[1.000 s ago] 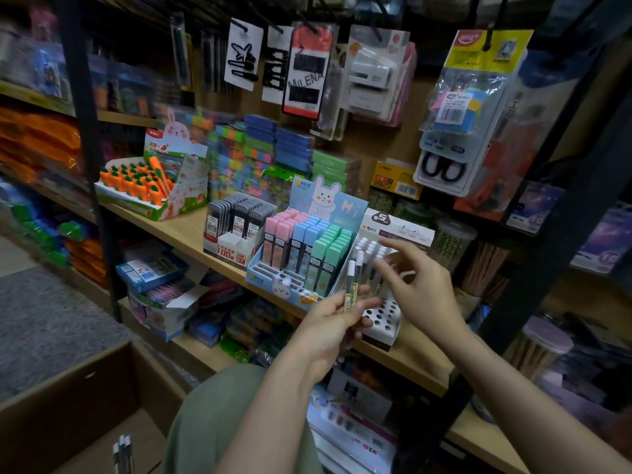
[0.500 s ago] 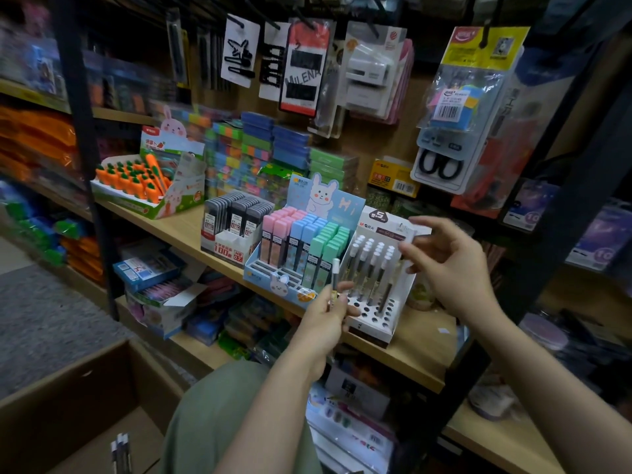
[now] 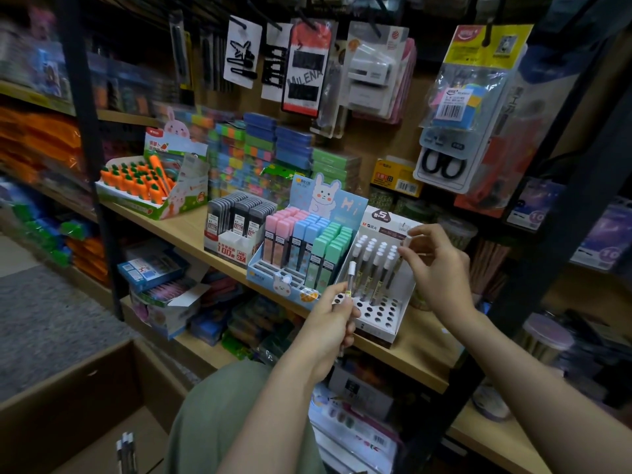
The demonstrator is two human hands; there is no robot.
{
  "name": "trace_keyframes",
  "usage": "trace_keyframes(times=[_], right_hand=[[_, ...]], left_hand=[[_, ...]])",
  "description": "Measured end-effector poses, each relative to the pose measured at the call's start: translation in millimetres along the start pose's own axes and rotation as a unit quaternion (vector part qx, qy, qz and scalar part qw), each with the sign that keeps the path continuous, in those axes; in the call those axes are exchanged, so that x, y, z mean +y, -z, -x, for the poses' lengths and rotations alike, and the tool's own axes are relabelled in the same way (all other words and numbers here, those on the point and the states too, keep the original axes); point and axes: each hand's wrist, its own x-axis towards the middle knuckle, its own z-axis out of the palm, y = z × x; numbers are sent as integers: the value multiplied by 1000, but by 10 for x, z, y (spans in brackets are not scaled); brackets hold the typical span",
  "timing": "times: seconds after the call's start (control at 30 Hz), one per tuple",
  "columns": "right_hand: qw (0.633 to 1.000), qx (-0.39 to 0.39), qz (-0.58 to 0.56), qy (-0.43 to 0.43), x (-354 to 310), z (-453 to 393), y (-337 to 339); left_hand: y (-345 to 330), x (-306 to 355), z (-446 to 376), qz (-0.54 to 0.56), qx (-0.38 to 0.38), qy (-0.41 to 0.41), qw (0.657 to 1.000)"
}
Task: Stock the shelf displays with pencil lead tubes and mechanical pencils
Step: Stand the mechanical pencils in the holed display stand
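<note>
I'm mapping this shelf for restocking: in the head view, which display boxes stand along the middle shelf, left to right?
carrot display box → grey lead tube box → pastel bunny display → white display with holes.

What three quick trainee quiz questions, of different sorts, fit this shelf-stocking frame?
1. True or false: the left hand holds a white-capped lead tube upright.
2. Multiple choice: the white display box with round holes stands directly beside which display? A) the carrot display B) the bunny display of pastel tubes C) the hanging scissors pack
3. Fill in: the right hand hovers above the ___ rows of that white box, where tubes already stand.

Key: 1 true; 2 B; 3 back. The front holes are still empty.
</note>
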Motion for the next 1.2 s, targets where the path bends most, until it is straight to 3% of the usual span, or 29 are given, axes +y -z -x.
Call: trace_keyframes(times=[0.33,0.6,0.77,1.03,1.2], right_hand=[[999,7,19,-50,84,22,-25],[994,0,53,-100,3,-124,10],[988,-44,109,-99,-35,-137,17],[982,-39,136,-125,-49,-156,-4],[970,-98,187,-119,-72,-129,-34]], left_hand=[[-7,-40,-64,-13,36,10,999],[-22,-91,-133,-93,73,14,993],[-8,-88,-118,-101,71,14,992],[-6,-73,-111,-113,79,9,990],[-16,-74,-75,-108,93,-15,990]])
